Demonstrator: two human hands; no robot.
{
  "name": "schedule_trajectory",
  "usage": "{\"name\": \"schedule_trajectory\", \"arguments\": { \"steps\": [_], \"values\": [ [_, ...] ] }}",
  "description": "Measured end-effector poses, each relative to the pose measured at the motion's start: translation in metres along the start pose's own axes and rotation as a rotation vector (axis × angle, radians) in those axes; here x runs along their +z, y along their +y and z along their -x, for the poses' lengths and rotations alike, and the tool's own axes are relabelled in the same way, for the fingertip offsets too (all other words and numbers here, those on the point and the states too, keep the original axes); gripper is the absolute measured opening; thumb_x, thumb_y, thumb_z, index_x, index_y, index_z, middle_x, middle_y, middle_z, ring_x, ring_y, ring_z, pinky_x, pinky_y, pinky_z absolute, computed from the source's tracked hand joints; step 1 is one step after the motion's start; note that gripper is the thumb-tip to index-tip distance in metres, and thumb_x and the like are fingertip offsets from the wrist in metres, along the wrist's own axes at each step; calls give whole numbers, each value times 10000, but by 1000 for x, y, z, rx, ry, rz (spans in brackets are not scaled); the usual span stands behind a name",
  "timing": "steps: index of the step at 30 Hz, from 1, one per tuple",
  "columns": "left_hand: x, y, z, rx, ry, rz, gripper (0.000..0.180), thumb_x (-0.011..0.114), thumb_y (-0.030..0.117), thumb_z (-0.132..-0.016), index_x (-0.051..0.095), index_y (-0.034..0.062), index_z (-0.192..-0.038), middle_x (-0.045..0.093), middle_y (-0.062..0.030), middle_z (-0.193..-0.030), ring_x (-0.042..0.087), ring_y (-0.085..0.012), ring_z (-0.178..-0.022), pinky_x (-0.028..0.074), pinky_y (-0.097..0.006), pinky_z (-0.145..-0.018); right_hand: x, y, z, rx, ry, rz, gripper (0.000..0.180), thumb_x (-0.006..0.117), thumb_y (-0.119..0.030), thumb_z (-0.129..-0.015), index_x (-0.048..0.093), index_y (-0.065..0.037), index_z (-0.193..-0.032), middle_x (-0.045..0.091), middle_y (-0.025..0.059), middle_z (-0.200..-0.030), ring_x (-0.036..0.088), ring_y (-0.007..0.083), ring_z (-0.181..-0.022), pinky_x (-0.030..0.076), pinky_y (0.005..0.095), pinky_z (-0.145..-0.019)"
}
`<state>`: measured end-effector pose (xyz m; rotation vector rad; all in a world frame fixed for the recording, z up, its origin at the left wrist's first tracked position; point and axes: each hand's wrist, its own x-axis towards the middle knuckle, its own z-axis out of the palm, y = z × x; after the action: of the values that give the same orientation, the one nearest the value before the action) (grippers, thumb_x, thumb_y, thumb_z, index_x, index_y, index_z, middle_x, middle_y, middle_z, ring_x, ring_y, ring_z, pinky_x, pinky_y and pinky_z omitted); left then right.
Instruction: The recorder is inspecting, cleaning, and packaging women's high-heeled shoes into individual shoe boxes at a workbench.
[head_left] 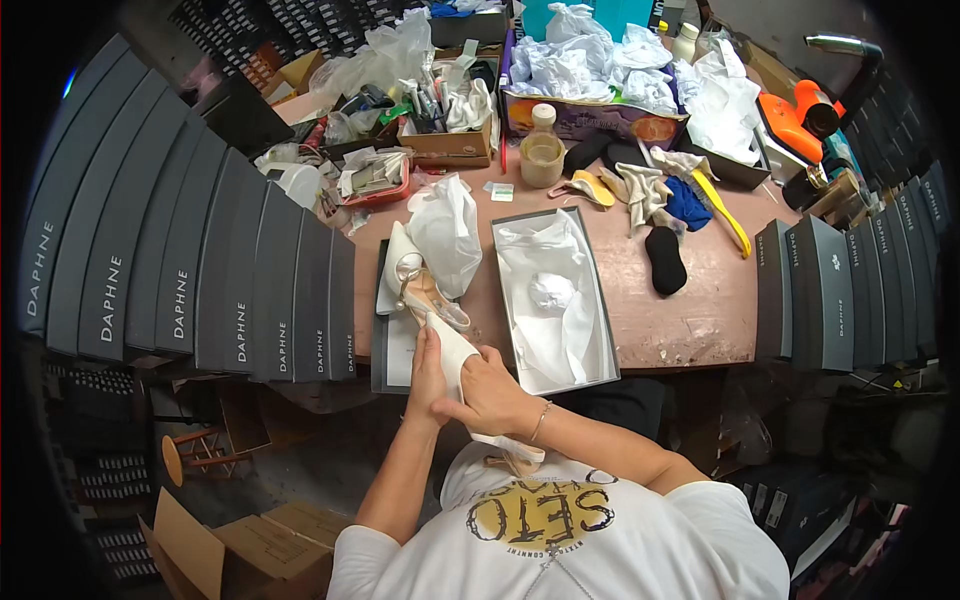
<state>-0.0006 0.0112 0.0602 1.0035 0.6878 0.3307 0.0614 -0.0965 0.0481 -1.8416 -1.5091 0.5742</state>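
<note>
— Where was the shoe when you had it?

— Low in the centre of the frame, over the table's near edge. Your left hand was wrapped around the white high-heeled shoe from the left, fingers closed on its body, and your right hand was curled over it from the right, fingers closed on it too. Its heel end pointed down toward your chest.

— How did it look to handle?

— Light, I'd judge, with a stiff sole and a soft, smooth upper that could slip or scuff. The thin heel and straps seemed the weak parts, so the firm middle of the sole looked the safest place to grip.

— What lay around you?

— The second white shoe lay just above your hands with crumpled white paper beside it. The open shoe box, lined with tissue, sat right of centre. Grey boxes stacked at left stood close to your left elbow, and a jar and rags cluttered the upper table.
</note>
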Motion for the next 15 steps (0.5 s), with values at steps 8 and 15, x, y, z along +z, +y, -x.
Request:
{"name": "schedule_trajectory", "arguments": {
  "steps": [8, 15],
  "values": [
    [13, -6, 9, -44, -159, 81, 425, 363, 359, -1028, 389, 43, -1312, 581, -122, -1029, 608, -193, -937, 520, -336, -825, -32, -24, 51, -147, 127, 25, 768, 425, -604, -898, 508, 105, -1181, 543, 245, -1173, 444, 387, -1165, 233, 526, -1061],
    [4, -4, 2, -38, -237, 122, 428, 380, 350, -1022, 373, 54, -1332, 586, -154, -1068, 613, -255, -995, 529, -394, -859, -65, -20, 83, 20, -48, -235, 275, 605, -264, -870, 665, -71, -1056, 607, 119, -1157, 558, 257, -1033, 359, 402, -914]
  ]
}}
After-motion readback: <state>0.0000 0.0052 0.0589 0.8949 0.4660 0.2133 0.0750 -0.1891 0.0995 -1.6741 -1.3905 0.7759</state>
